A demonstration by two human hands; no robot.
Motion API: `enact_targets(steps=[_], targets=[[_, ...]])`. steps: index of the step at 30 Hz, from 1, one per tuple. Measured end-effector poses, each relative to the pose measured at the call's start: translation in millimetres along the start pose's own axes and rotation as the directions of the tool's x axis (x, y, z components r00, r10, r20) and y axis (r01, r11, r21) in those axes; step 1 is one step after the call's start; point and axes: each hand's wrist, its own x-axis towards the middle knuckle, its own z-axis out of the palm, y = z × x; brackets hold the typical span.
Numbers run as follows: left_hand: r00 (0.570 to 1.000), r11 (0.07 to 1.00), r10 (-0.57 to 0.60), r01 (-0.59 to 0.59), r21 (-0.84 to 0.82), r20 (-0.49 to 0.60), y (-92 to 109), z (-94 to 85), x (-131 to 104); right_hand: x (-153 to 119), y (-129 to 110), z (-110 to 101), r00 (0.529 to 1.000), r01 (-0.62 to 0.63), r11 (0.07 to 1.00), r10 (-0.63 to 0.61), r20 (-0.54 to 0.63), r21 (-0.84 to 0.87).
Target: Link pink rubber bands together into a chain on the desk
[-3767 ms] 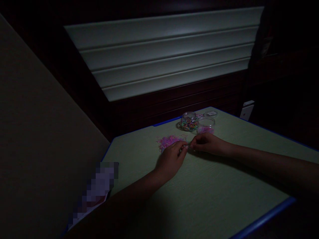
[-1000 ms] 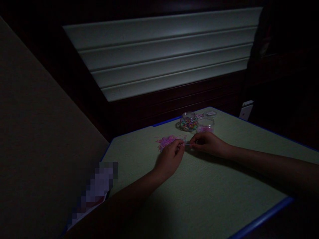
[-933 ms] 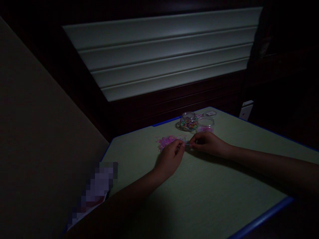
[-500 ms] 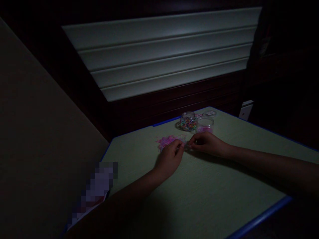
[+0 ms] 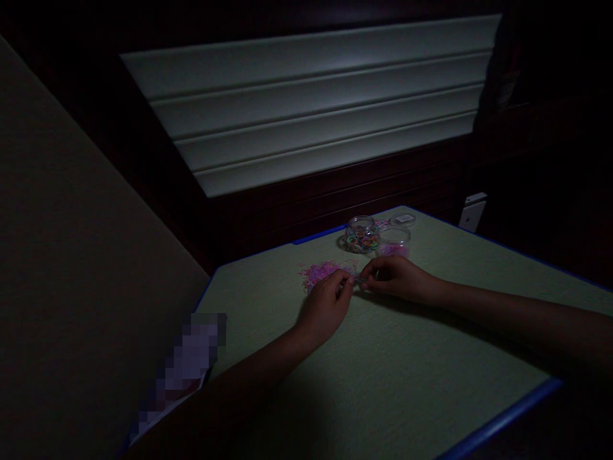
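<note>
My left hand (image 5: 328,303) is closed in a pinch at the near edge of a loose pile of pink and purple rubber bands (image 5: 318,271). Just right of it, my right hand (image 5: 395,276) pinches too, its fingertips almost meeting the left ones. Between the fingertips runs a thin, pale rubber band (image 5: 358,279), small and dim, with both hands on it. Behind the right hand stands a clear open jar (image 5: 394,235) with pink bands inside. To its left is another clear jar (image 5: 361,237) of multicoloured hair ties.
A clear round lid (image 5: 403,220) lies at the table's back corner. The green table (image 5: 383,358) has a blue edge. A blurred pale item (image 5: 191,358) lies along the left edge. Beyond the table are a slatted panel (image 5: 325,102) and a white box (image 5: 472,214).
My right hand has shifted slightly left, closer to my left hand, and the gap spanned by the pale band is shorter. My left hand has hardly moved.
</note>
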Motion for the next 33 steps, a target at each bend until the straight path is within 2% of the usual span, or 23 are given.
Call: enact_targets(steps=[21, 33], targets=[[1.000, 1.000, 0.011, -0.010, -0.016, 0.016, 3.9, -1.2, -0.7, -0.4, -2.8, -1.5, 0.999, -0.018, 1.000, 0.018, -0.038, -0.021], [0.999, 1.000, -0.006, 0.007, -0.024, 0.032, 6.2, -3.1, -0.6, -1.9, -6.7, -2.7, 0.996, 0.049, 0.995, -0.055, -0.066, -0.092]])
